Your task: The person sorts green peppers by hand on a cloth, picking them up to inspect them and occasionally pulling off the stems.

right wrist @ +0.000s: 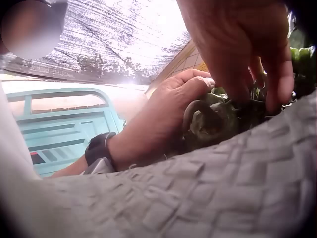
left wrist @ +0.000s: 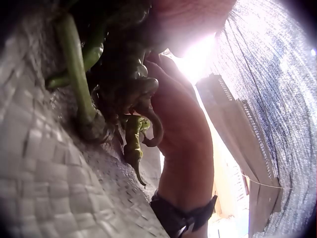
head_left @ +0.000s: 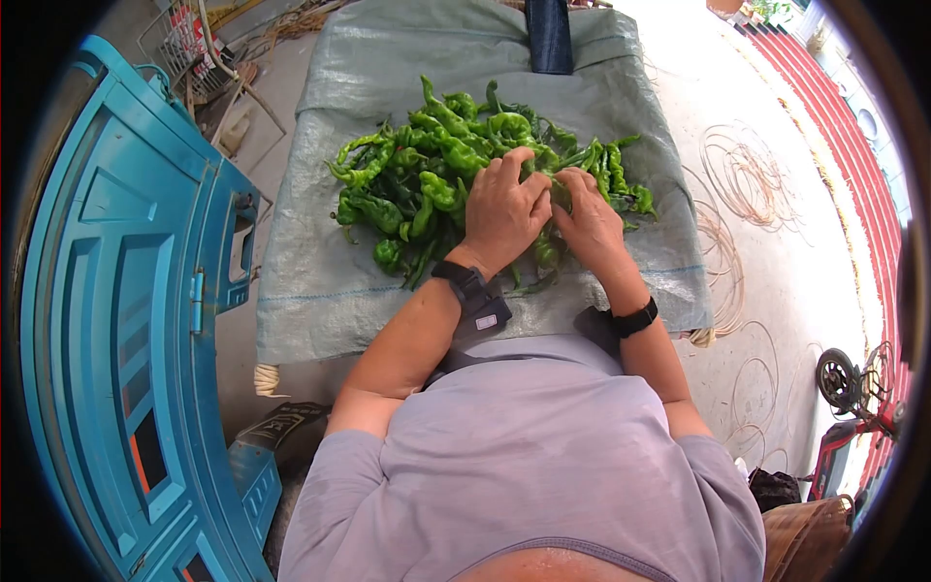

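A heap of green peppers [head_left: 441, 145], many long and wrinkled, lies on a grey-green woven sheet [head_left: 320, 320]. My left hand [head_left: 504, 209] is over the near side of the heap, its fingers bent; in the right wrist view its thumb and finger pinch at a pepper [right wrist: 213, 119]. Close beside it, my right hand [head_left: 592, 223] reaches in among the peppers with its fingertips pointing down; I cannot tell whether they grip one. The two hands nearly meet at the fingertips. A small curled pepper [left wrist: 132, 141] hangs near the right hand in the left wrist view.
A blue metal panel [head_left: 145, 252] stands on the left. Dark cloth [head_left: 550, 39] lies over the sheet's far edge. Loose coils of cord [head_left: 747, 179] are on the floor to the right, with a wheeled thing [head_left: 839, 378] farther right.
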`<state>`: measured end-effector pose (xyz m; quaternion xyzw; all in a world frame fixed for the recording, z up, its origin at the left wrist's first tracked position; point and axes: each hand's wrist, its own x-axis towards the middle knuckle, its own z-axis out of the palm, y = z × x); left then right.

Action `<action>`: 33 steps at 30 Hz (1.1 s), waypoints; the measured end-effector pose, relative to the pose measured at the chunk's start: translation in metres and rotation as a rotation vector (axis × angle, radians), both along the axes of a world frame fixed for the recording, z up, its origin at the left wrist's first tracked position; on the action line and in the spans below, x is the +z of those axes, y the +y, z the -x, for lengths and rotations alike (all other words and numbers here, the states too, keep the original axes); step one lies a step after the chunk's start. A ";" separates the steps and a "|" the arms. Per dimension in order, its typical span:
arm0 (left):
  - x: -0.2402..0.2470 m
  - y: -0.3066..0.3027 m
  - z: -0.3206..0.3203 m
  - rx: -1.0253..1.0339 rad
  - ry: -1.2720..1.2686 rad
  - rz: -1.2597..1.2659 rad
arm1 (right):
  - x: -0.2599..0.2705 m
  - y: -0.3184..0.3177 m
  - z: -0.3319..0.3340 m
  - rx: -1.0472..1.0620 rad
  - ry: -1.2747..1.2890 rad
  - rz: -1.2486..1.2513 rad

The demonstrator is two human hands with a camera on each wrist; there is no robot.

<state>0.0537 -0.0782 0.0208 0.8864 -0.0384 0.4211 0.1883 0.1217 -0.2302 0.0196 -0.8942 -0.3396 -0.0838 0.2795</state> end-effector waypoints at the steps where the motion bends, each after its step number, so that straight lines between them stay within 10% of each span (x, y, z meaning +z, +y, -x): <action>1: 0.000 0.000 -0.001 0.001 -0.004 -0.001 | -0.001 0.001 -0.001 -0.001 0.001 0.012; 16: 0.002 0.001 0.002 -0.020 0.010 -0.003 | 0.012 -0.006 0.003 -0.052 -0.039 -0.146; 19: 0.001 0.001 0.001 -0.020 -0.018 -0.008 | 0.035 -0.013 0.007 -0.046 0.587 -0.512; 23: 0.001 0.001 0.001 -0.015 -0.011 -0.014 | 0.057 -0.029 0.006 -0.010 0.691 -0.701; 31: 0.000 0.000 0.000 -0.015 0.005 -0.021 | 0.051 -0.039 0.003 -0.058 0.435 -0.874; 33: 0.000 0.000 0.000 -0.013 0.000 -0.027 | 0.037 -0.038 -0.003 -0.135 0.178 -0.537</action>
